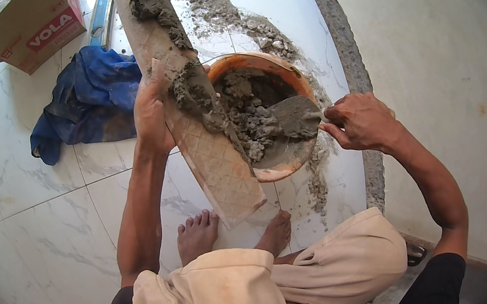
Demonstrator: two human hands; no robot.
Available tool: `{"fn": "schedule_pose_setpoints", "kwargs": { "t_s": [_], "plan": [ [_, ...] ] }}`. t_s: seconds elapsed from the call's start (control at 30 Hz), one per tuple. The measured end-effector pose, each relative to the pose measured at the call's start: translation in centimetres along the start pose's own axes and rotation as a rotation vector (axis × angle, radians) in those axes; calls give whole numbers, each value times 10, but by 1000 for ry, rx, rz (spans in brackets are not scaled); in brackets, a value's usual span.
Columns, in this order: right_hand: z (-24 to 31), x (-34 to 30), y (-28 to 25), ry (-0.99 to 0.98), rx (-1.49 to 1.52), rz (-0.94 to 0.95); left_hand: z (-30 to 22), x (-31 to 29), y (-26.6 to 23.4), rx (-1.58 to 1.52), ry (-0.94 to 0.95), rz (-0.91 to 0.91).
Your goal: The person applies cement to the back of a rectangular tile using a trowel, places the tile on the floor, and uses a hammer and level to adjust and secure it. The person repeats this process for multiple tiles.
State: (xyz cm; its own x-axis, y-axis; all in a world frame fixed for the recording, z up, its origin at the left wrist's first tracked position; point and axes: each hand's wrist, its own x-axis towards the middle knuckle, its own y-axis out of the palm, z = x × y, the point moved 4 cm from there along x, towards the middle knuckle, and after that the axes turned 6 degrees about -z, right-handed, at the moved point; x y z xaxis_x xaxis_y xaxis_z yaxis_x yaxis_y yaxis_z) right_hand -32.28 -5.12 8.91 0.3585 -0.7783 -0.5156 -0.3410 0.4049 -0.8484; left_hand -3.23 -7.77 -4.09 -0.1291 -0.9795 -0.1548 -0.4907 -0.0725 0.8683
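Observation:
My left hand (154,112) grips a long narrow tile strip (215,160) by its middle, thumb on the near face. The strip is tilted, its ridged back towards me. Wet grey mortar (191,93) is smeared along its upper part and right edge. Beside it stands an orange bucket (273,174) partly filled with lumpy mortar (248,102). Closed around a handle mostly hidden by the fingers, my right hand (363,122) holds a trowel (295,118) at the bucket's right rim. Its mortar-coated blade reaches over the bucket.
A crumpled blue cloth (88,101) lies on the white tiled floor (40,253) at left, near an open cardboard box (37,32) and a blue level-like bar (100,17). Spilled mortar (261,31) trails along the floor behind the bucket. A pale wall (434,53) bounds the right side.

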Motion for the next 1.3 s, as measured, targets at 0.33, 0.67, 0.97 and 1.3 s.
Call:
{"fn": "schedule_pose_setpoints", "kwargs": {
  "t_s": [0.33,0.67,0.97,1.3],
  "plan": [
    [-6,-1,11,-70,147,-114,2,1,-5,39,-4,-9],
    [-40,-32,33,137,651,-103,-7,3,5,66,-1,-2],
    [-22,-78,39,-13,828,-680,-8,38,45,128,-50,18],
    [11,-67,58,-133,353,-1144,3,56,69,175,-24,-23]
  ]
}}
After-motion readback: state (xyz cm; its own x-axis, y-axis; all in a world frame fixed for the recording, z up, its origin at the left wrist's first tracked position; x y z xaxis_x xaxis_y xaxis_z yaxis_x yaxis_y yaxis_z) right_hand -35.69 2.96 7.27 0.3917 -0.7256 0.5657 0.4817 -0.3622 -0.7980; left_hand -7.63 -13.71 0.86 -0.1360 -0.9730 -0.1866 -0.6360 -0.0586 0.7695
